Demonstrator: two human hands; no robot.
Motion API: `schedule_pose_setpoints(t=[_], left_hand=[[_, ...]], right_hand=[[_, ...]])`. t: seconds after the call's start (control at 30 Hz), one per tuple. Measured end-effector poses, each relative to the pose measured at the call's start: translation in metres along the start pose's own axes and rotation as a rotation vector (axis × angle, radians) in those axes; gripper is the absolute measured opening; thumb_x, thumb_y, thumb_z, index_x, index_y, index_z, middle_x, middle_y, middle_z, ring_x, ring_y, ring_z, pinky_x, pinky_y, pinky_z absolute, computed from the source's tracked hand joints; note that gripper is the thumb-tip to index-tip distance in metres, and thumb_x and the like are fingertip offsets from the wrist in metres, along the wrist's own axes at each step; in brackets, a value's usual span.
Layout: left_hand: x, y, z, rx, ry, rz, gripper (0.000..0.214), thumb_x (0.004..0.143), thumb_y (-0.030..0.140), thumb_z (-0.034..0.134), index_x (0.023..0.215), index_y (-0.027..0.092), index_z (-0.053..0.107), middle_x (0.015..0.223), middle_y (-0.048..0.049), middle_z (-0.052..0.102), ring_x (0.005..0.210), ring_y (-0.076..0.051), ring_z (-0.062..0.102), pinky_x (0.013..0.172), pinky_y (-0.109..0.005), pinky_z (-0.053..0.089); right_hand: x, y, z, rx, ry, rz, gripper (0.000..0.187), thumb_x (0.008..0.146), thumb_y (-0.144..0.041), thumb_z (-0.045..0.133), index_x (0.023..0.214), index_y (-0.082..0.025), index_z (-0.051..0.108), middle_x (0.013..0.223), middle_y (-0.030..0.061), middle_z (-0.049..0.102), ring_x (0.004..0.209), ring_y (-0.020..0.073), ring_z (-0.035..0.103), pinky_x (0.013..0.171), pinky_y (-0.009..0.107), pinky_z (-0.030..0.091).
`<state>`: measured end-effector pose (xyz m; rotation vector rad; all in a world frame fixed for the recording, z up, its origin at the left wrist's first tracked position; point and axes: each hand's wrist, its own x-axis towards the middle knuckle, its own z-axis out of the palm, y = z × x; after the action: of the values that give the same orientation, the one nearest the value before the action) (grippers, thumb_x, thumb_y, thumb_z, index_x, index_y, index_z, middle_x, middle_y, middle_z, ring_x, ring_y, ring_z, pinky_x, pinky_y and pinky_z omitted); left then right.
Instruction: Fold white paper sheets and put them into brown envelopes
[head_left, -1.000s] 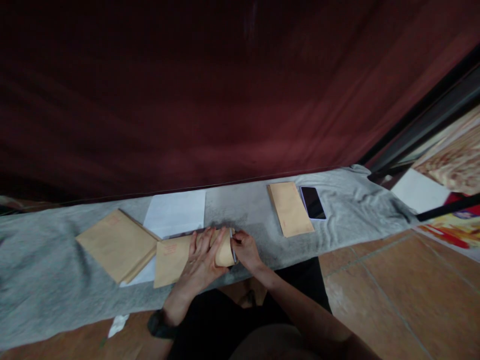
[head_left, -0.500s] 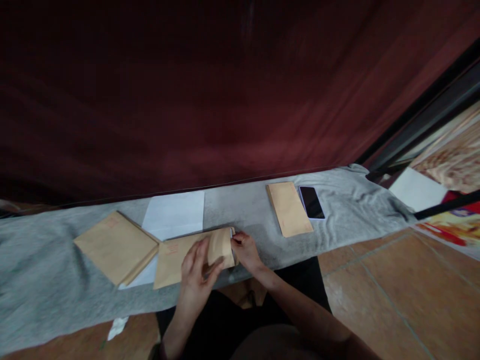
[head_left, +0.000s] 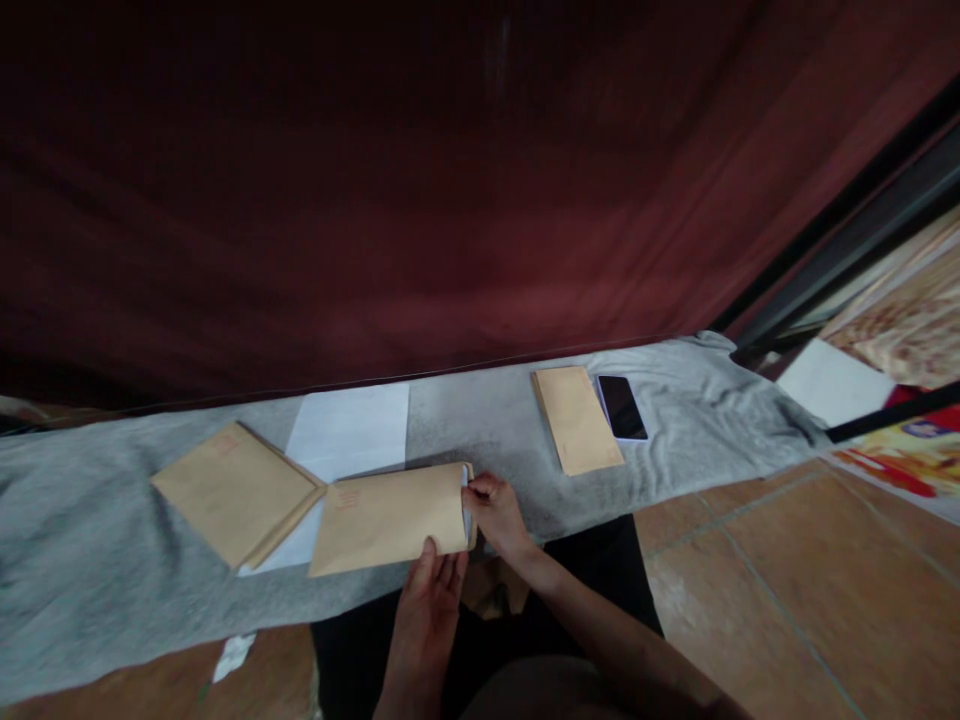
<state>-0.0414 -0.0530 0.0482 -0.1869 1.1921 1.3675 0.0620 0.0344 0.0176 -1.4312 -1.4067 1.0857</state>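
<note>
Left hand [head_left: 433, 595] grips near edge of kraft envelope [head_left: 397, 515], thumb on top; right hand [head_left: 499, 515] pinches its right-end mouth, where white insert shows. Envelope lies along near side of cloth-covered desk [head_left: 472, 415]. Uneven pull could crease insert or tear mouth. Count: one held envelope, two envelope piles [head_left: 579, 420], one smartphone [head_left: 622, 408].

Dim, underexposed overall. Red backdrop [head_left: 480, 200] takes the worst of it — near black at top and left, dull red lower down, faint pale streak top centre. Grey cloth [head_left: 472, 420] and white paper [head_left: 349, 425] read brightest. Thin shadow along the front brown envelope's [head_left: 394, 515] far edge; its print's too soft to read. Weak sheen on floor tiles [head_left: 720, 590]. Edges stretched — poster [head_left: 922, 455] smeared.
</note>
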Motion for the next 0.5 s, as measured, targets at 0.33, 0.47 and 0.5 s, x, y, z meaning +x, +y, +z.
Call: schedule_pose_setpoints(t=[0.33,0.47,0.5], left_hand=[[-0.0034,-0.0038,0.0053,-0.022,-0.011,0.024,0.014,0.087,0.004,0.062,0.087,0.016,0.069,0.094,-0.0049,0.077,0.087,-0.016,0.075,0.08,-0.03,0.064],[-0.0029,-0.0023,0.0065,-0.016,0.015,0.038,0.017,0.086,0.002,0.063,0.075,0.015,0.066,0.081,-0.0021,0.075,0.076,-0.015,0.075,0.077,-0.031,0.064],[-0.0028,-0.0012,0.0071,-0.014,0.021,0.042,0.019,0.085,0.002,0.064,0.072,0.016,0.065,0.078,-0.0011,0.075,0.073,-0.014,0.074,0.076,-0.031,0.064]], right_hand=[[-0.0031,0.0095,-0.0016,0.041,0.033,0.002,0.026,0.085,-0.022,0.057,0.06,-0.02,0.064,0.068,-0.0004,0.062,0.068,0.0151,0.058,0.063,0.023,0.045],[-0.007,0.0086,-0.0011,0.076,0.015,-0.011,0.026,0.089,-0.026,0.054,0.069,-0.02,0.069,0.075,0.0011,0.066,0.072,0.0164,0.062,0.068,0.025,0.048],[-0.0084,0.008,-0.0016,0.088,0.006,-0.017,0.026,0.091,-0.027,0.053,0.073,-0.02,0.071,0.078,0.0015,0.067,0.074,0.0168,0.063,0.07,0.025,0.049]])
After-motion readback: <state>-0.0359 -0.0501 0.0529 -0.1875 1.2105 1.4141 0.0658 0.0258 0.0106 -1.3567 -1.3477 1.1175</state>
